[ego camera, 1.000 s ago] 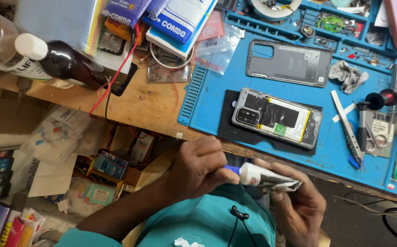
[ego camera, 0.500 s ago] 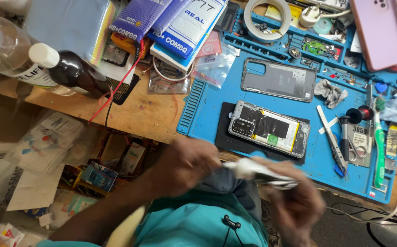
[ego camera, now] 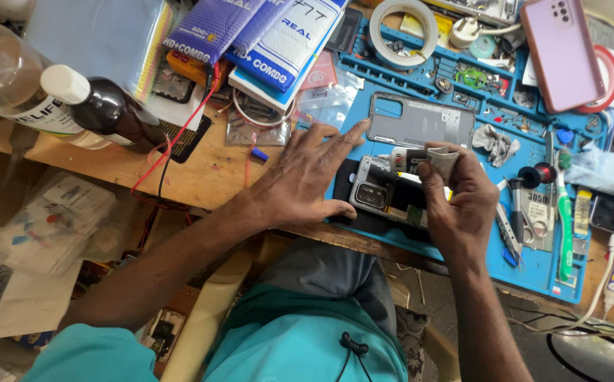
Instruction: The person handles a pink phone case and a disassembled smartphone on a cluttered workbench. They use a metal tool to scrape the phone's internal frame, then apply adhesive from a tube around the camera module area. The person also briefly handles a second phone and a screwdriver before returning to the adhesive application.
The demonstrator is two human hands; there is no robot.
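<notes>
My right hand point(ego camera: 459, 201) grips a small white glue tube point(ego camera: 420, 160), its tip pointing left over an opened phone point(ego camera: 385, 194) that lies back-up on a black pad on the blue work mat point(ego camera: 533, 269). My left hand point(ego camera: 307, 180) rests flat with spread fingers at the mat's left edge, its thumb beside the phone's camera end and its index finger reaching toward a grey phone back cover point(ego camera: 420, 120). A small blue cap point(ego camera: 259, 154) lies on the wooden bench by the left fingers.
A purple phone point(ego camera: 562, 49), a tape roll point(ego camera: 406, 28), tweezers, a green toothbrush point(ego camera: 565, 233) and small parts crowd the mat. Blue and white packets point(ego camera: 279, 35), a dark bottle point(ego camera: 105, 110) and a clear bottle stand on the bench at left. Clutter fills the floor below.
Both hands rose from my lap to the bench. The left hand let go of the tube and spread flat beside the phone; the right hand carried the tube over the phone.
</notes>
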